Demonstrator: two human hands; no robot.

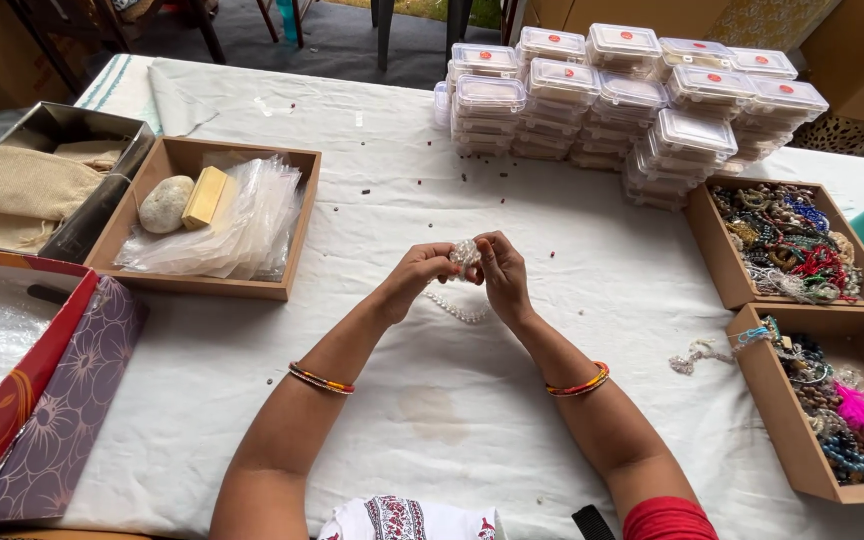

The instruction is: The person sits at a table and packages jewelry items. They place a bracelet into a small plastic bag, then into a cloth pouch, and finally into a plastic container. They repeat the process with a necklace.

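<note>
Over the middle of the white tablecloth (372,300), my left hand (418,275) and my right hand (500,274) meet fingertip to fingertip. Both pinch a small bunched cluster of white beads (465,255). A strand of the same white beads (455,309) trails down from it onto the cloth between my wrists. Each wrist wears thin orange and red bangles.
A wooden box (297,225) at the left holds a pale stone, a yellow block and clear plastic bags. Two wooden boxes of mixed beaded jewellery (787,245) (832,405) stand at the right. Stacked clear lidded containers (632,95) fill the back. Tiny loose beads dot the cloth.
</note>
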